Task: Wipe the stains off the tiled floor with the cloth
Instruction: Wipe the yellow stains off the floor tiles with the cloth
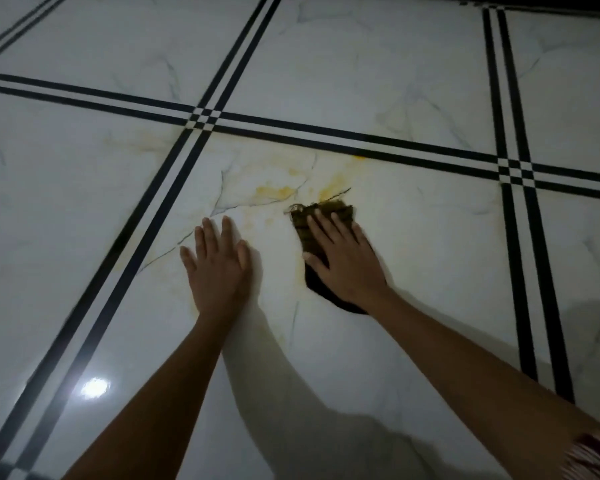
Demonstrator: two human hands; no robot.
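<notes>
Only partly wiped: yellow stains point(274, 192) show on the tiled floor point(430, 254).
The right hand point(343, 258) lies flat on the cloth point(300, 226) and presses it down with straight fingers, so its grip is loose, not curled round the cloth. The left hand point(219, 268) rests flat on the floor just beside it, holding nothing. The cloth sits at the near edge of the stains, which spread up to the black lines point(326, 133). Fainter yellow marks point(136, 142) show on the tile to the left. I think most of the wiping is left to do.
</notes>
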